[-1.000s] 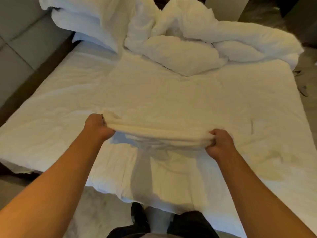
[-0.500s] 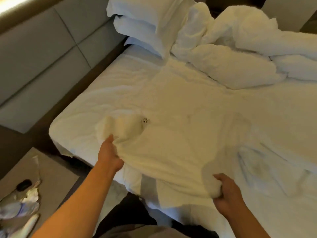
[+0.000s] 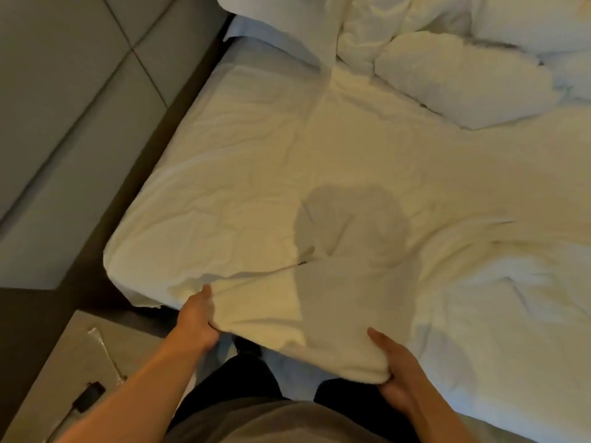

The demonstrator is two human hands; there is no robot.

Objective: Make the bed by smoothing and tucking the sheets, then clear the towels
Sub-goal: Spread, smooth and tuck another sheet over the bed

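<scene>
Cream towel point(image 3: 281, 302), its near edge pinched by the left hand point(image 3: 196, 318) and right hand point(image 3: 395, 369), may drag the sheet point(image 3: 230, 174) into wrinkles.

We stand at the near edge of the bed point(image 3: 198, 174), by its left corner. A towel point(image 3: 287, 302) lies on the sheet point(image 3: 479, 193) before us, its near edge overhanging. Our left hand point(image 3: 196, 318) is at the towel's left end, our right hand point(image 3: 395, 369) at its near right. Behind, the duvet point(image 3: 454, 75) is heaped, pillows point(image 3: 278, 17) to its left. Left of the bed runs the headboard point(image 3: 64, 100); a nightstand point(image 3: 80, 362) sits near left.
</scene>
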